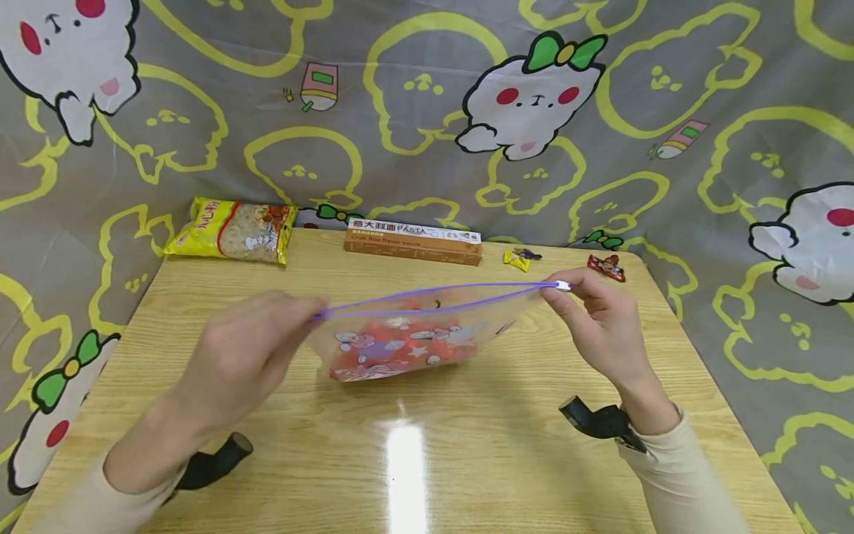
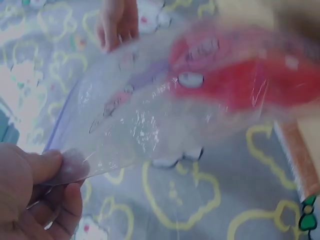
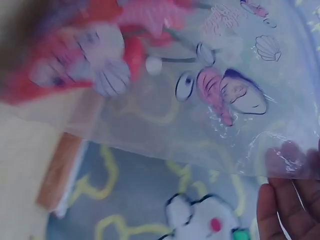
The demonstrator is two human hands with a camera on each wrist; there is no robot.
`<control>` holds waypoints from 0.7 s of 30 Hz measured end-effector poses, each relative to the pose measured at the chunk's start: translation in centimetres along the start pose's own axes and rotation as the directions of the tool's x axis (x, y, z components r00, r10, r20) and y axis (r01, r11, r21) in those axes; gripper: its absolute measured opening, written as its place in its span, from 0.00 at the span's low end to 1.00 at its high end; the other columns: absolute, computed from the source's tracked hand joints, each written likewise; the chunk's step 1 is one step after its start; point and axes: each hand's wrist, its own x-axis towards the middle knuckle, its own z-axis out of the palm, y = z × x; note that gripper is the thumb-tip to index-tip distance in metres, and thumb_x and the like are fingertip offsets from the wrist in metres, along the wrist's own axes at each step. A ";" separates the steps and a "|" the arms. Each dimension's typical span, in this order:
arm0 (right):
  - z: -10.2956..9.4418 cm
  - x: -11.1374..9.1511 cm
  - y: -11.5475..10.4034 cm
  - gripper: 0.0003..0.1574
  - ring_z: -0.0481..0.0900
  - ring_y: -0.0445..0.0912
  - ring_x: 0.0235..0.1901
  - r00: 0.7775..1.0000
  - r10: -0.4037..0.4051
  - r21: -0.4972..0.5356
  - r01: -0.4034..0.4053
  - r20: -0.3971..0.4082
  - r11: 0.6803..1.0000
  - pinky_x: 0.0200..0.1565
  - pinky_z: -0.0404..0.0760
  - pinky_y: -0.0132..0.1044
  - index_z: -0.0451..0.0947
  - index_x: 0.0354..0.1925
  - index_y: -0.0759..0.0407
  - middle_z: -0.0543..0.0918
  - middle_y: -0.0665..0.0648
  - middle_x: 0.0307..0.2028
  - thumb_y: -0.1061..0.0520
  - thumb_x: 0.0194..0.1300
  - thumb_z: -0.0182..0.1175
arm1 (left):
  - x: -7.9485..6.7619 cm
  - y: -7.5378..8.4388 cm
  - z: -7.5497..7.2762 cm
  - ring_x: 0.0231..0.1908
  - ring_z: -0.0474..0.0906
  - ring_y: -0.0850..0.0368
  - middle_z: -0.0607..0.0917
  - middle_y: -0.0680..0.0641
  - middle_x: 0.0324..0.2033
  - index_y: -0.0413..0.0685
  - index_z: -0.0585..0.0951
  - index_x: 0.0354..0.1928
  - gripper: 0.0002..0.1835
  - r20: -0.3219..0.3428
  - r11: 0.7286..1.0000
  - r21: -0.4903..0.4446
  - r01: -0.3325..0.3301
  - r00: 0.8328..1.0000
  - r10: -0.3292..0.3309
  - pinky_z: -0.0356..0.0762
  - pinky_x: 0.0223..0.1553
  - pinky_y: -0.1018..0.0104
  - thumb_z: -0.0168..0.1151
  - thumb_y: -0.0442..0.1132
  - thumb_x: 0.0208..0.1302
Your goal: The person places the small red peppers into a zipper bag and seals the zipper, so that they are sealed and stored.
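Note:
A clear zip bag (image 1: 407, 334) with a purple zip edge and printed sea creatures and shells hangs between my two hands over the table. Something red (image 2: 250, 80) lies inside its lower part, its kind blurred by the plastic. My left hand (image 1: 243, 352) pinches the left top corner between thumb and fingers, as the left wrist view shows too. At the right end of the zip, my right hand (image 1: 600, 326) pinches the bag beside the white slider (image 1: 563, 285). The bag's mouth shows a narrow gap between its two purple strips.
Along the back edge of the wooden table (image 1: 300, 460) lie a yellow food packet (image 1: 236, 230), a brown and white pasta box (image 1: 414, 241), a small yellow and dark wrapped piece (image 1: 520, 258) and a red wrapped piece (image 1: 606, 267). A patterned cloth (image 1: 414, 89) hangs behind.

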 end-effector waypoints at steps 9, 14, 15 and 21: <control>1.2 1.4 -1.2 0.08 0.80 0.37 0.24 0.993 0.104 -0.033 -0.106 -0.063 0.994 0.27 0.74 0.24 0.80 0.35 0.69 0.83 0.54 0.23 0.71 0.53 0.63 | 0.8 -4.6 -0.8 0.25 0.78 0.66 0.86 0.50 0.28 0.41 0.84 0.34 0.11 0.101 0.945 -0.042 0.326 0.942 -0.320 0.64 0.24 0.80 0.67 0.25 0.47; 2.8 1.2 1.4 0.04 0.81 0.34 0.28 0.985 0.171 -0.222 -0.172 -0.022 0.960 0.35 0.76 0.21 0.82 0.33 0.63 0.85 0.56 0.26 0.65 0.55 0.63 | -0.2 -6.2 0.8 0.26 0.79 0.60 0.85 0.48 0.28 0.40 0.82 0.33 0.06 0.199 0.933 0.058 0.355 0.912 -0.359 0.73 0.28 0.70 0.64 0.26 0.52; 3.1 1.1 1.8 0.04 0.81 0.34 0.29 0.984 0.180 -0.248 -0.179 -0.022 0.952 0.36 0.76 0.21 0.82 0.33 0.62 0.85 0.56 0.27 0.64 0.56 0.63 | -0.4 -6.4 1.0 0.27 0.80 0.58 0.85 0.47 0.28 0.40 0.81 0.34 0.06 0.215 0.933 0.077 0.352 0.908 -0.360 0.75 0.29 0.68 0.64 0.26 0.52; 3.1 1.1 1.9 0.08 0.81 0.32 0.31 0.977 0.207 -0.230 -0.212 -0.044 0.950 0.37 0.77 0.23 0.81 0.37 0.64 0.85 0.58 0.29 0.64 0.56 0.62 | -0.3 -6.5 1.3 0.27 0.80 0.54 0.85 0.45 0.29 0.40 0.80 0.34 0.05 0.227 0.924 0.141 0.354 0.897 -0.379 0.75 0.26 0.61 0.63 0.28 0.55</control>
